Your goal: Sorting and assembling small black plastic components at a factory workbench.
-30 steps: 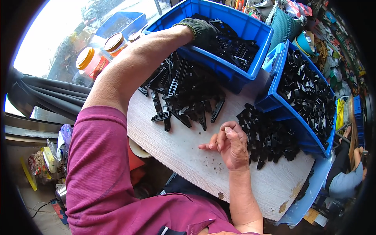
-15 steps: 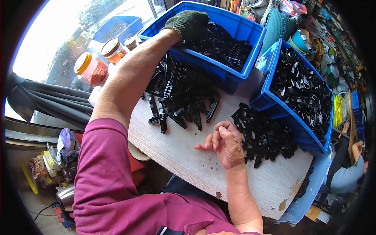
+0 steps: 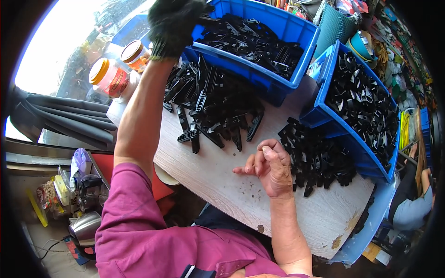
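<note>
My left hand (image 3: pixel 174 30), in a dark knitted glove, is raised over the left end of a large blue bin (image 3: pixel 259 79) at the back. Its fingers are blurred; dark shapes beside them may be glove or black plastic parts. Inside the bin lie many long black plastic parts (image 3: pixel 252 44). A loose heap of similar slotted black parts (image 3: pixel 213 109) covers the table in front of it. My bare right hand (image 3: pixel 273 169) rests above the tabletop, fingers loosely curled and one stretched leftward, with nothing visible in it. Right beside it lies a pile of smaller black parts (image 3: pixel 317 157).
A second blue bin (image 3: pixel 345 139), full of curved black pieces, stands at the right. Jars (image 3: pixel 109 78) line the window side at the left. The pale wooden table (image 3: pixel 222 185) has a chipped front edge. Another person (image 3: pixel 412 208) is at the far right.
My left hand has moved left and up from inside the back bin to above its left end. The view has shifted slightly. My right hand keeps about the same pose.
</note>
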Demonstrator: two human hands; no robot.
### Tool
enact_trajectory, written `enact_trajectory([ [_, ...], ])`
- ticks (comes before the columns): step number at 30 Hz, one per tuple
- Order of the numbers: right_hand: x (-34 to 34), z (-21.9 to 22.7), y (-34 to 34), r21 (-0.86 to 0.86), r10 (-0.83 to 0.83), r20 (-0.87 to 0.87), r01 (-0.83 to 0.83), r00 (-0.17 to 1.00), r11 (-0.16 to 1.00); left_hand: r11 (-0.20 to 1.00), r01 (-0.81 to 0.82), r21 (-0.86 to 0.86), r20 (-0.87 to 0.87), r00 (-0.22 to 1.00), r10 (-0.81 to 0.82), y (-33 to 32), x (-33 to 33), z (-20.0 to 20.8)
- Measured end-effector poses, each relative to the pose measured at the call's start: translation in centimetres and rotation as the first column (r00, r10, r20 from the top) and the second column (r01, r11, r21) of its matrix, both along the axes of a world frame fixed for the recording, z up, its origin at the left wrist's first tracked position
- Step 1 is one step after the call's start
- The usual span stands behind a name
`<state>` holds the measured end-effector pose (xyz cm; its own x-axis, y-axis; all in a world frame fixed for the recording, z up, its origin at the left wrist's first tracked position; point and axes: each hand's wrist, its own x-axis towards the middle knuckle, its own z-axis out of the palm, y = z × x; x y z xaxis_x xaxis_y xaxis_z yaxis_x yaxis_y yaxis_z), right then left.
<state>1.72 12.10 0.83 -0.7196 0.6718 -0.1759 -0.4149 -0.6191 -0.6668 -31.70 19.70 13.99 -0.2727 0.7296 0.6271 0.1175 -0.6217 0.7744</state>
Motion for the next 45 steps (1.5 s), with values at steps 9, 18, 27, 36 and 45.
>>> enact_trajectory([
  [9, -0.2, -0.1, -0.2, 0.029, -0.025, 0.055, 0.023, 0.998, 0.999, 0.834, -0.547, 0.073, 0.109, 0.836, 0.538, -6.7, 0.1, -10.4],
  [18, -0.3, -0.2, -0.2, 0.069, -0.027, 0.053, 0.023, 0.998, 0.997, 0.582, -0.791, 0.189, -0.673, 0.326, 0.663, -8.1, 1.7, -10.2],
  [27, -0.4, -0.1, -0.3, 0.061, -0.03, 0.059, 0.027, 0.998, 0.998, 0.482, -0.736, 0.476, -0.683, 0.036, 0.729, -8.9, -0.5, -11.0],
  [36, -0.6, 0.2, -0.2, 0.053, -0.015, 0.059, 0.012, 0.998, 0.999, 0.762, -0.64, -0.094, -0.162, 0.766, 0.623, -9.3, 2.4, -7.9],
  [45, -0.2, 0.4, -0.2, -0.002, -0.004, 0.008, 0.004, 1.0, 1.0, 0.902, -0.431, -0.034, -0.878, 0.444, 0.179, -1.6, 6.1, -0.1],
])
